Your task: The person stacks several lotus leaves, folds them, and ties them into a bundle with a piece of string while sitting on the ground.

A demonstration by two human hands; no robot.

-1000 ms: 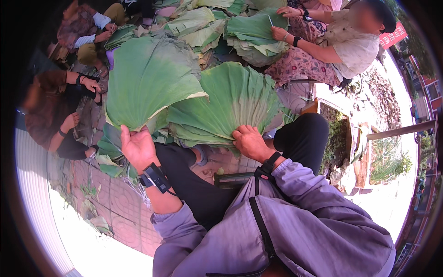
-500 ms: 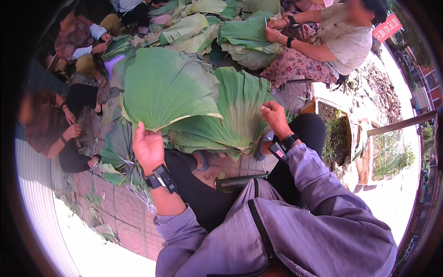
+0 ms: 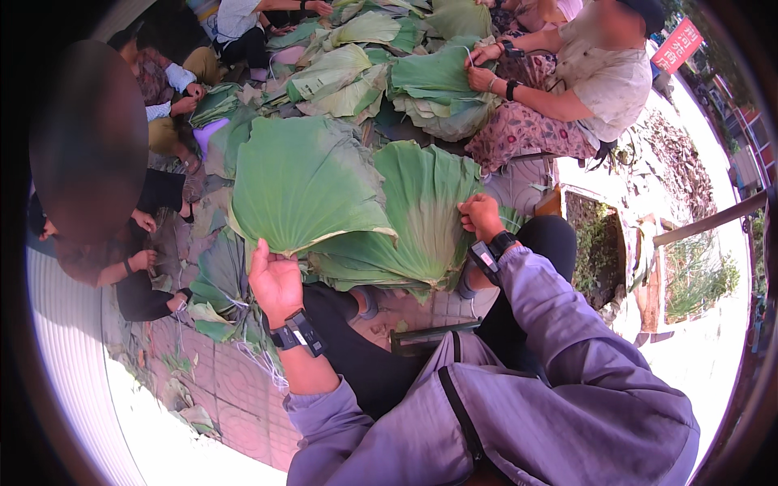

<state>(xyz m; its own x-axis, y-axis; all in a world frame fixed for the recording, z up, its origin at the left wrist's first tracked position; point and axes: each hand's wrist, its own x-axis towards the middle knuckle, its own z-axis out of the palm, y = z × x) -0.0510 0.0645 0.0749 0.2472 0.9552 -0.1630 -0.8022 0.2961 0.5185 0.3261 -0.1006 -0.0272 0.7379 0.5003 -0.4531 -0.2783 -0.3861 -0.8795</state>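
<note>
A large dried green lotus leaf (image 3: 304, 182), folded into a fan, is pinched at its lower pointed end by my left hand (image 3: 277, 283), thumb on top. It overlaps the left part of a stack of similar lotus leaves (image 3: 425, 215) in front of my knees. At the right edge of that stack is my right hand (image 3: 484, 217), fingers curled together; whether a leaf edge lies between them is hidden. Both wrists carry black strapped devices.
More lotus leaves (image 3: 340, 73) are heaped beyond. A co-worker (image 3: 596, 89) handles leaves at far right; others sit at left. A tied leaf bundle (image 3: 219, 271) with white string lies left, a planter box (image 3: 592, 235) right. My stool (image 3: 429, 338) is below.
The whole view has shifted, so the leaves and my hands appear lower. My left hand keeps its pinch on the leaf. A co-worker at left has leaned further into view.
</note>
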